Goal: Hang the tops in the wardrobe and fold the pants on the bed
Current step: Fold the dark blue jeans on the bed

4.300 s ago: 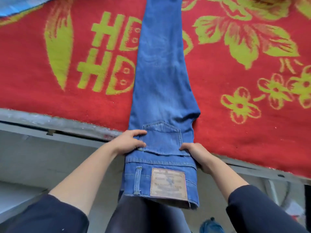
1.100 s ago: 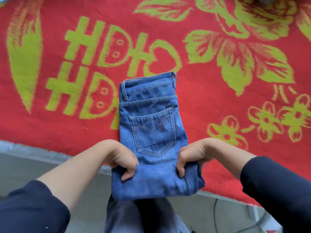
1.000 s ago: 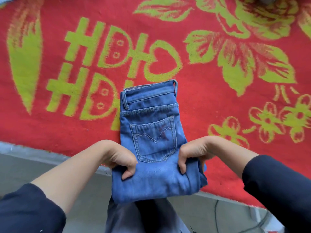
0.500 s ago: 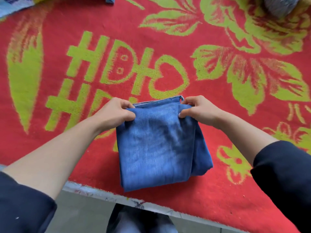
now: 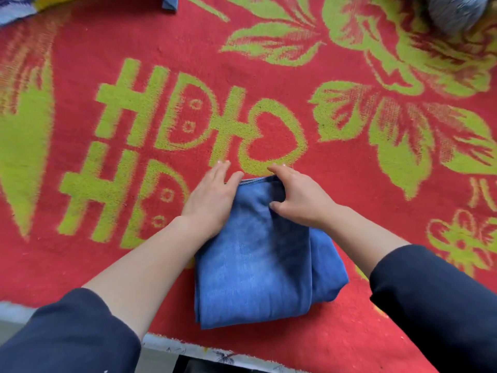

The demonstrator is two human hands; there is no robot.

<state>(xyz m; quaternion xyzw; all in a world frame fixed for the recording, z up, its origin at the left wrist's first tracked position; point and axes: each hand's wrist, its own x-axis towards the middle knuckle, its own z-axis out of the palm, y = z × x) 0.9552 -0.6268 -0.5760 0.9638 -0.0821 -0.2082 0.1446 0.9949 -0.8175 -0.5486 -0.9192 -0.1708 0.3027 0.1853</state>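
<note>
Update: jeans (image 5: pixel 255 265) now a compact folded pkg on the bed (image 5: pixel 188 347), lying on the red/green blanket (image 5: pixel 107 238), under & just nearer than both hands. Vs ~1 s ago: back pocket + waistband were face-up w/ the near end hanging off the bed edge. Last fold has since gone over, so the pocket is hidden inside, plain denim on top, whole bundle on the blanket. Vs 0.5 s ago: L hand (image 5: pixel 212 200) has dropped its pinch, fingers straight, palm flat on the far-L corner, fingertips past the edge onto the blanket. R hand (image 5: pixel 298 200) not released yet: fingers bent over the far-R corner, thumb on top of the denim, looks like it's gripping that edge. Fold layers stick out a bit to the R of the R wrist, so stack isn't square. Imo this pair is basically done, needs a press/smooth only. Grey item (image 5: pixel 454 9) well beyond R hand, can't ID it. Wardrobe not in view.
</note>
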